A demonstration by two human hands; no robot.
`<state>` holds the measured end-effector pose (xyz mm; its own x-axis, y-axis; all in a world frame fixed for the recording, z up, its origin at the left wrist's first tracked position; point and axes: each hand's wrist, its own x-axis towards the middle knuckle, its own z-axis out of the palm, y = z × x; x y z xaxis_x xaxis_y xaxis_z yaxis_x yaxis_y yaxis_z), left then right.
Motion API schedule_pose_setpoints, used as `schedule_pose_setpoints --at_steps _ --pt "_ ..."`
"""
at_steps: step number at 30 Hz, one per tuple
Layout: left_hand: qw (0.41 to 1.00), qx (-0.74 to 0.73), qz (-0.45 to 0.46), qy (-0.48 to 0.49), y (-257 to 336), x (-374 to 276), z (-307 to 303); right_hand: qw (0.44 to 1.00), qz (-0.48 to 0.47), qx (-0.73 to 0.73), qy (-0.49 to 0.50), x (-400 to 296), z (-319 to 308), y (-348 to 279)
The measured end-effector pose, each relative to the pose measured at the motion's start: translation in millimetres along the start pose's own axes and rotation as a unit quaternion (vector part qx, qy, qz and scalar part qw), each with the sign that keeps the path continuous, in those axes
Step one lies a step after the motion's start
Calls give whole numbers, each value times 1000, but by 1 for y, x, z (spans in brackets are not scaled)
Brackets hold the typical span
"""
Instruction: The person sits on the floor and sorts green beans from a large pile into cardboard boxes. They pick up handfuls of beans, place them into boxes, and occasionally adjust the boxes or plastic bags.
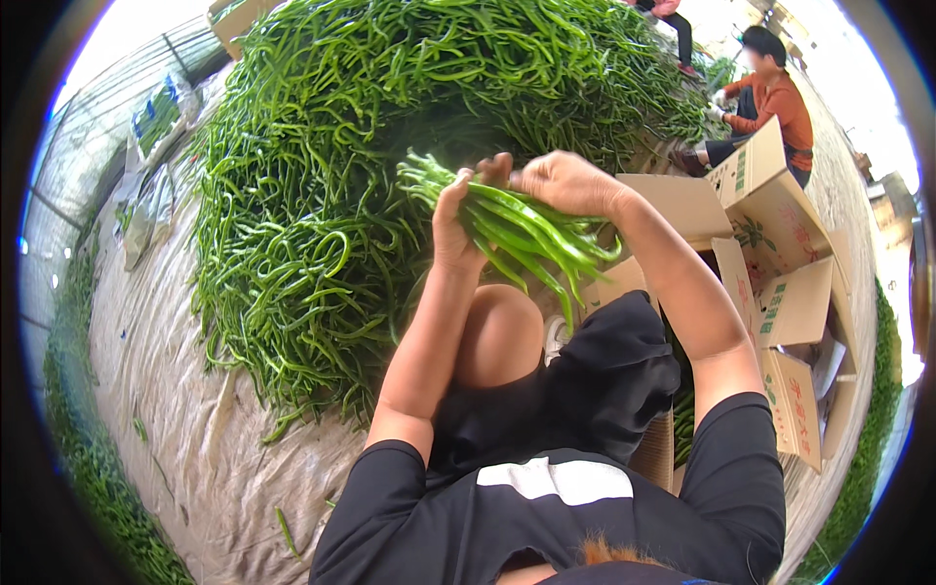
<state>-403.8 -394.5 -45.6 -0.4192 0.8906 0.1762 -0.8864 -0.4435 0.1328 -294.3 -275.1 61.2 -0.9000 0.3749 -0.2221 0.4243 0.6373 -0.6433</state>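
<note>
My left hand (457, 227) is closed around a bunch of long green chili peppers (523, 223), its thumb across them near the stem end. The stems point to the upper left, and the tips hang to the lower right above my knees. Over the far side of the bunch is my right hand (567, 183), bent at the wrist with its fingers curled toward my left fingertips. Blur hides whether anything is pinched in it. Beyond both hands rises a large heap of green chili peppers (314, 168).
An open cardboard carton (665, 208) stands by my right leg, with peppers partly visible inside. More printed cartons (793, 307) are farther right. A gloved co-worker (779, 117) sits at the upper right. Loose peppers (287, 532) lie on the ground sheet (212, 453).
</note>
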Motion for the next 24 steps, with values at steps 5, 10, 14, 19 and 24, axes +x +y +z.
schedule_pose_setpoints --at_steps 5,10,14,19,24 --pt "991 110 -19 75 -4 21 21 975 -199 -89 33 -27 -15 -18" --pt "962 265 -69 20 -57 51 67 959 -95 -135 229 -44 -10 18" --pt "957 286 -47 -29 -64 57 99 949 -53 -73 302 -120 -63 58" --pt "906 422 25 -11 11 58 65 956 193 -66 209 -313 -100 122" --pt "824 547 -53 136 48 9 -28 884 456 82 58 -374 10 227"
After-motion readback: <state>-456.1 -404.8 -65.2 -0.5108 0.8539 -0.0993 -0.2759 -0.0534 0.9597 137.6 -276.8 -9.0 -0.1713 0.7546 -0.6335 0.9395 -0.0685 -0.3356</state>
